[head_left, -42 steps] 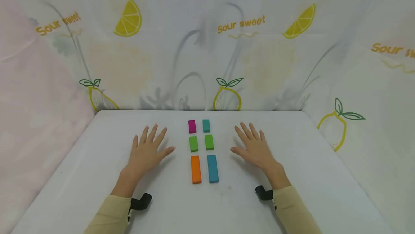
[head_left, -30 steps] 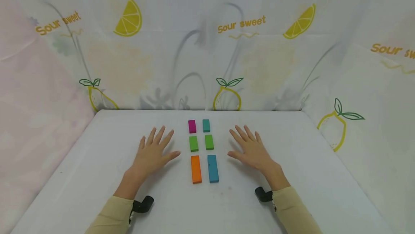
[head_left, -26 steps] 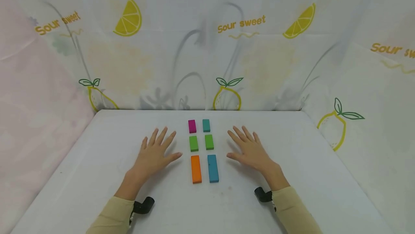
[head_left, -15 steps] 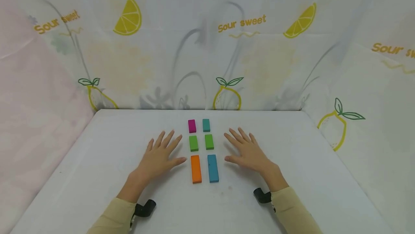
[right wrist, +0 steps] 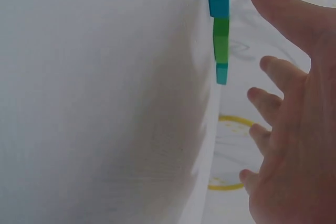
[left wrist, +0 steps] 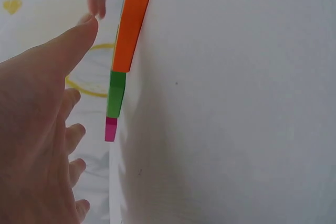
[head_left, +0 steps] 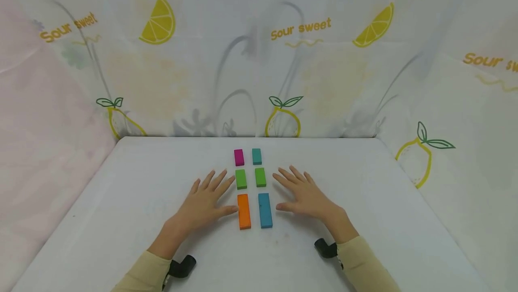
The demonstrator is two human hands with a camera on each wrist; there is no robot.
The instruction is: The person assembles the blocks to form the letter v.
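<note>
Two columns of small coloured blocks lie on the white table. The left column has a magenta block [head_left: 239,157], a green block [head_left: 241,179] and a longer orange block [head_left: 244,211]. In the right column are a teal block [head_left: 256,156], another green block [head_left: 261,177] and a longer blue block [head_left: 265,210]. My left hand [head_left: 204,202], fingers spread, hovers just left of the orange and green blocks and holds nothing. Likewise spread and holding nothing, my right hand [head_left: 307,195] is a little right of the blue block. Both wrist views show the palms above the table surface.
The white table [head_left: 121,202] runs back to a pale fabric backdrop [head_left: 226,71] printed with lemons and lettering. Black wrist-worn devices [head_left: 183,267] sit at both sleeve cuffs.
Both hands have moved inward and slightly nearer the front, closing in on the block columns from either side. The blocks stay where they were.
</note>
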